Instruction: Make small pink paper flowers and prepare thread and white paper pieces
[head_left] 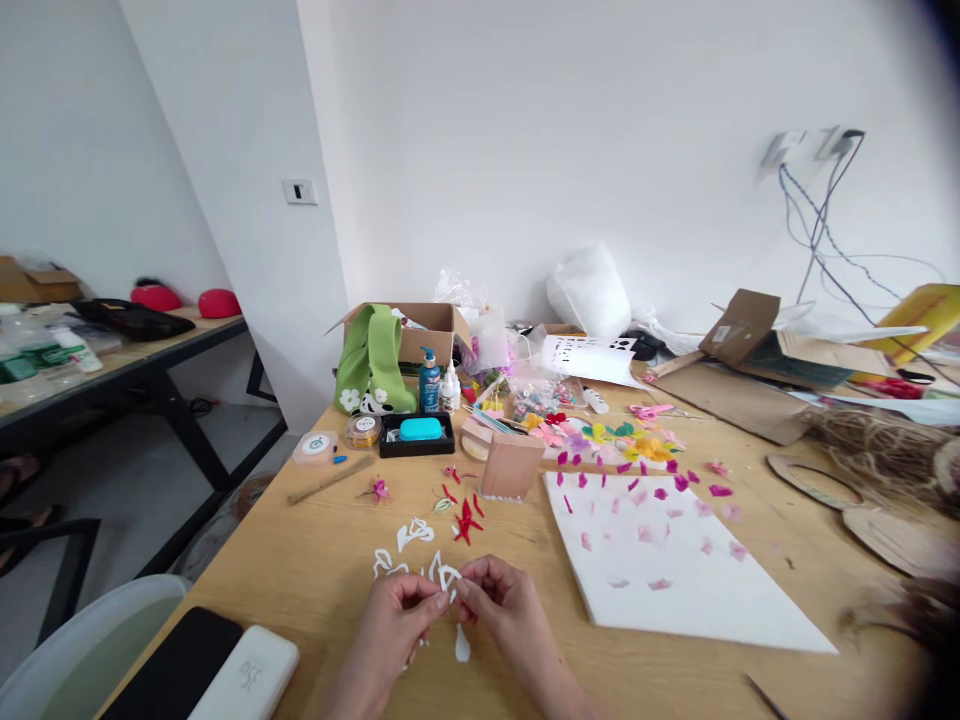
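My left hand (405, 618) and my right hand (504, 602) meet near the front of the wooden table. Both are closed in a pinch on a thin white cut-out piece (448, 574), which curves up between the fingertips. Under and behind the hands lie more white cut-out shapes (415, 533). A white petal-shaped piece (462, 643) is just below the fingers. Beyond the hands are red curled pieces (466, 521) and a small pink flower (380, 490). The fingertips hide part of the held piece.
A white board (697, 610) with scattered pink petals lies to the right. A black tray (416, 447) holding a turquoise case, a blue pump bottle (429, 385) and a green bag (379, 350) stand behind. A white power bank (247, 675) and black phone (176, 665) sit front left.
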